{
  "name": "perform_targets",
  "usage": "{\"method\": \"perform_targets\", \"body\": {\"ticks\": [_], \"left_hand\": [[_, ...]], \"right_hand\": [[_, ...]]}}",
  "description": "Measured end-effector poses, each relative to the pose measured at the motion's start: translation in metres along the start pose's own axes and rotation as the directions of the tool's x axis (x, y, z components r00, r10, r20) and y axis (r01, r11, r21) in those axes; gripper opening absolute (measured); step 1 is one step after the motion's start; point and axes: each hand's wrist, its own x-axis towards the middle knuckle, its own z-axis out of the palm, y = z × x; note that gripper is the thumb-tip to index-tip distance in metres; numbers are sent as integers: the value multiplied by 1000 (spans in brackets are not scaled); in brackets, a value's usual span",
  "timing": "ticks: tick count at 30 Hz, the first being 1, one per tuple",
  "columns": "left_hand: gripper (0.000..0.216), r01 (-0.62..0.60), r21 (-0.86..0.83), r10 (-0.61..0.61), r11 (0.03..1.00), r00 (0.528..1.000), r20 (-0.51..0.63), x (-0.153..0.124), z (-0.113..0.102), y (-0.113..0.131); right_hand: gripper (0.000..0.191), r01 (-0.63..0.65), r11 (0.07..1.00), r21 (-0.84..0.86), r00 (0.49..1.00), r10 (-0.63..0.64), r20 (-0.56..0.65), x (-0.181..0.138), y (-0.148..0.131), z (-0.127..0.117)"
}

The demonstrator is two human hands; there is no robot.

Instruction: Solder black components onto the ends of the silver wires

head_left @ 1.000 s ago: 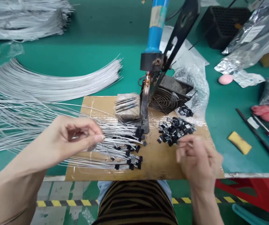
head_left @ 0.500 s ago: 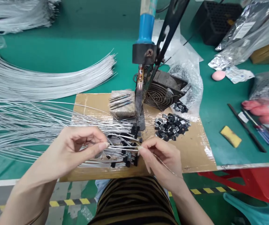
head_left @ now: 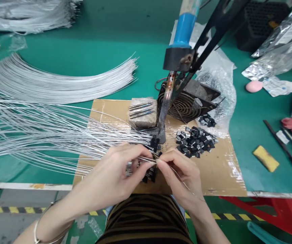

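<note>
My left hand (head_left: pixel 125 169) pinches thin white wires (head_left: pixel 146 159) between thumb and forefinger. Close against it, my right hand (head_left: pixel 183 173) pinches at the wire ends, and a thin strand of wire (head_left: pixel 184 183) runs back from its fingertips across the palm to the wrist. The exact tips are hidden by my fingers. Under and behind my hands lie many white wires (head_left: pixel 120 135) with small black connectors (head_left: pixel 154 141) on their ends. A soldering iron (head_left: pixel 170 81) with a blue handle hangs in a stand just beyond.
A cardboard sheet (head_left: pixel 222 169) covers the bench, carrying loose black connectors (head_left: pixel 196 140) and a block with metal tips (head_left: pixel 142 115). Behind stands a fan (head_left: pixel 186 105). A wire bundle (head_left: pixel 64 84) lies at left; a yellow sponge (head_left: pixel 266 158) and a black stick (head_left: pixel 285 149) lie right.
My left hand has slid right along the wires until its fingertips nearly meet those of my right hand. My right hand keeps its pinch. The view has shifted a little to the left.
</note>
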Motion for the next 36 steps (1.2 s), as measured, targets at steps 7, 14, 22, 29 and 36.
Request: {"method": "perform_targets", "body": {"ticks": [7,14,22,29,36], "left_hand": [[25,144,-339,-139,930,990,39,15,18,-1],[22,170,-509,-209,844,978,-20,17,19,-5],[21,136,-435,-198,890,975,-100,16,18,-6],[22,145,-355,-210,924,966,-149,10,20,-5],[18,150,-365,-223,919,960,-167,10,22,0]], "right_hand": [[20,-65,994,89,989,76,-129,2,8,8],[43,-59,788,613,919,282,-274,11,11,3],[28,-177,806,564,934,319,-163,6,5,19],[11,-224,711,666,921,377,-93,8,1,26],[10,-242,638,731,918,395,-40,10,4,27]]}}
